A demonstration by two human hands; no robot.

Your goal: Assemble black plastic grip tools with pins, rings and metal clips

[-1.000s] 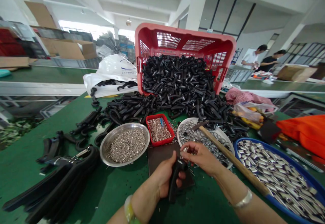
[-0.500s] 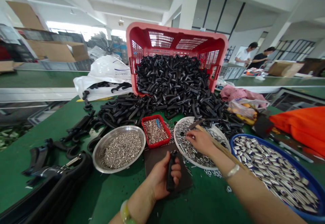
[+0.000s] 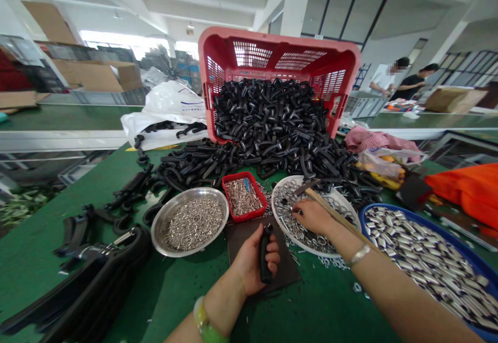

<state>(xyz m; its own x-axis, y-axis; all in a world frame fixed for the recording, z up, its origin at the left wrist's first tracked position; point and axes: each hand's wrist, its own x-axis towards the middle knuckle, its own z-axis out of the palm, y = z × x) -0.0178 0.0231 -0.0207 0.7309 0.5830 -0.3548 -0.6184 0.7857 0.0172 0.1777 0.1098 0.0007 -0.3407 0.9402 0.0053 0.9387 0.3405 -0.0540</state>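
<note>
My left hand (image 3: 254,260) is wrapped round a black handle (image 3: 265,255), held upright above a dark flat plate (image 3: 286,265) on the green table. Over the white bowl (image 3: 277,205) of washers and nuts, my right hand (image 3: 311,215) has its fingers pinched together; a small dark bit shows at the fingertips, too small to name. A hammer with a wooden handle (image 3: 330,210) lies across that bowl, beside my right hand. Left of the bowl are a red tray (image 3: 245,197) of small metal pins and a steel bowl (image 3: 157,229) of similar small parts.
A red crate (image 3: 280,39) lies on its side, black handles spilling out. A blue basin (image 3: 420,223) of metal pieces stands right. Long black parts (image 3: 105,280) lie left, orange cloth (image 3: 467,184) right. Two people work at a far bench.
The view has shifted slightly, so the objects appear a little further right. My right hand's fingertips have closed over the white bowl. My left hand still holds the black handle.
</note>
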